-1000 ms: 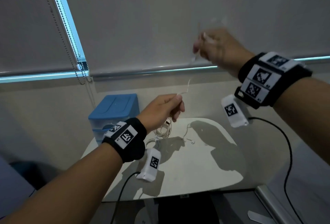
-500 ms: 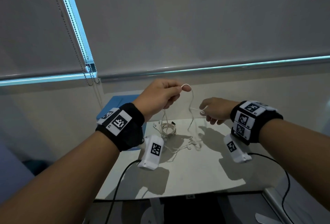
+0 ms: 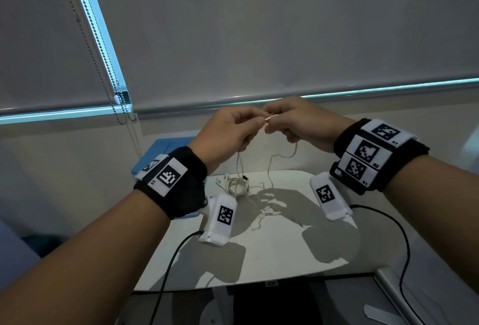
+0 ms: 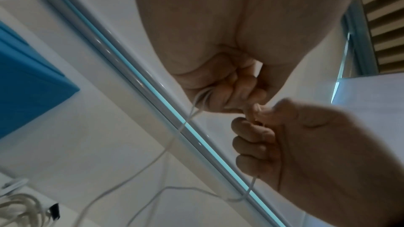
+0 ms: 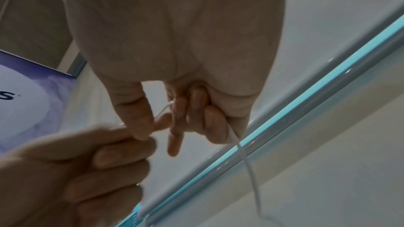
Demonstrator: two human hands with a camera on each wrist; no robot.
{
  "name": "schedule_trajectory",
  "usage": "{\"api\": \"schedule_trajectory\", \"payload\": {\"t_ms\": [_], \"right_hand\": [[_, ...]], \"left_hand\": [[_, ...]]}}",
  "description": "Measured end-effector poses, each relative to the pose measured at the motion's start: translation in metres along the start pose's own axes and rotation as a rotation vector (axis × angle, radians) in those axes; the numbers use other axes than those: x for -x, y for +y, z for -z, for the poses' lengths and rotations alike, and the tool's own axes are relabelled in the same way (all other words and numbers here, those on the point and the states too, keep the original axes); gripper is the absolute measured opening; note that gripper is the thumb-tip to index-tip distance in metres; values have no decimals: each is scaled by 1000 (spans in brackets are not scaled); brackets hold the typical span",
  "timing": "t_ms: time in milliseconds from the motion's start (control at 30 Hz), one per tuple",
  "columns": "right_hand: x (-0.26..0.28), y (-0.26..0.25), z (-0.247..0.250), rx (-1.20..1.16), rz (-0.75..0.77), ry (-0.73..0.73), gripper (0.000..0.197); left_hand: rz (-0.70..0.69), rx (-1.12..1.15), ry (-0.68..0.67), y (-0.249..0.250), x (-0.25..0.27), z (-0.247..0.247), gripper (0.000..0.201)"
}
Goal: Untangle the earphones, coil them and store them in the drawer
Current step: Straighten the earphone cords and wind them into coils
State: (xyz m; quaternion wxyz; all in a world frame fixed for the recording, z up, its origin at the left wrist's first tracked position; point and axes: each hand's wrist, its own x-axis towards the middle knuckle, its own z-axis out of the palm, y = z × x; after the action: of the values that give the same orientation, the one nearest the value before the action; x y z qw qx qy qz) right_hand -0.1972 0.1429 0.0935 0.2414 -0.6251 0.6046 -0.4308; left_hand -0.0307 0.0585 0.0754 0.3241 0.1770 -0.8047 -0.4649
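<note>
Earphones point(image 3: 269, 166): thin white cable, held up over the white table point(image 3: 285, 254). Our left hand point(image 3: 228, 132) and right hand point(image 3: 300, 123) meet above it, fingertips touching, both pinching the same short stretch of cable. Two strands drop from the left hand point(image 4: 220, 82), one strand trails out under the right hand point(image 5: 192, 110). Lower part lies slack on the table, near a second, already coiled bundle point(image 3: 237, 186) of cable.

Handling, as we judge it: very light, limp, no stiffness to hold a shape, smooth enough to slide through a loose pinch. Knots tighten if pulled hard, and the joints at buds and plug are the weak spots. We'd grip on the cable itself close to the crossing and feed it through, not tug on the ends.

Versus half a second ago: hands were apart, left holding a loop high, right lower and off to the side. Now they've closed together at the same height. One second ago the right was raised high above the left.

Blue drawer unit point(image 3: 166, 148) sits behind the left wrist; whether it's open we can't tell.
</note>
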Motion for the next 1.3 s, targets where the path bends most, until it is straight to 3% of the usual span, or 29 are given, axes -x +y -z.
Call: {"api": "schedule_trajectory", "payload": {"t_ms": [100, 300, 433, 533, 700, 833, 1000, 1167, 1300], "right_hand": [[1, 5, 13, -52, 23, 110, 9], [-6, 23, 34, -95, 77, 506, 18], [-9, 33, 39, -59, 69, 636, 22], [-9, 39, 37, 5, -9, 562, 23], [-1, 26, 21, 13, 16, 238, 33], [2, 6, -3, -22, 52, -48, 13], [-5, 3, -18, 3, 88, -12, 25], [-6, 6, -5, 4, 64, 126, 30], [1, -4, -6, 115, 118, 50, 27]], "left_hand": [[28, 38, 15, -3, 3, 8, 22], [60, 128, 35, -9, 10, 10, 26], [66, 172, 32, -8, 13, 11, 26], [73, 190, 50, -5, 14, 13, 26], [81, 174, 41, -2, 11, 13, 28], [85, 130, 6, -2, 11, 8, 24], [86, 67, 30, -5, 15, 13, 25], [121, 67, -66, -13, 29, 22, 28], [118, 148, -135, -12, 34, 21, 29]]}}
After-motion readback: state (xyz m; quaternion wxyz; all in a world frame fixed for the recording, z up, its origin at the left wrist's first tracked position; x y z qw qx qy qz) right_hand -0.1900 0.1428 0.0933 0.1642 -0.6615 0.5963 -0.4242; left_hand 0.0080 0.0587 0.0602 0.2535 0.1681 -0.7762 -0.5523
